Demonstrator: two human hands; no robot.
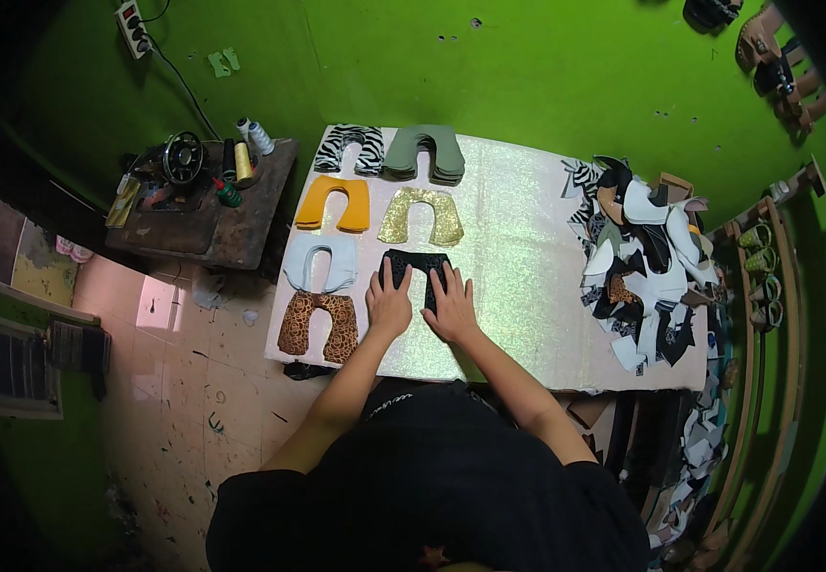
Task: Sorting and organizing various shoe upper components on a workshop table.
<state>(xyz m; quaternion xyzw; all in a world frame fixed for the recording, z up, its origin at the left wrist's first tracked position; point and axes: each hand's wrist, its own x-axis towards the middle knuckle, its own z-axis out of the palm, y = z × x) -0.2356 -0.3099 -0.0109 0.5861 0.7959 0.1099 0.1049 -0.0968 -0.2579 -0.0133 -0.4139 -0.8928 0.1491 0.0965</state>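
Observation:
A black patterned U-shaped cut piece (420, 259) lies on the table, its arch toward the wall. My left hand (391, 305) rests on its left leg, fingers stretched out. Over the right leg lies my right hand (452, 307), its fingers spread. Neither hand grips it. Past its top edge sits a glittery gold piece (395, 223), with a grey-green stack (440, 157) behind. To the left, a column holds zebra-striped pieces (366, 143), orange-yellow ones (314, 206), white ones (301, 269) and leopard-print ones (299, 329), all of similar U shape.
The worktable (527, 257) has a shiny pale-gold cover. At its right end is a heap of mixed scraps (656, 243). A sewing machine (182, 162) stands on a dark wooden table (241, 224) with thread spools (243, 162). Sandals (762, 257) hang on a rack at the right.

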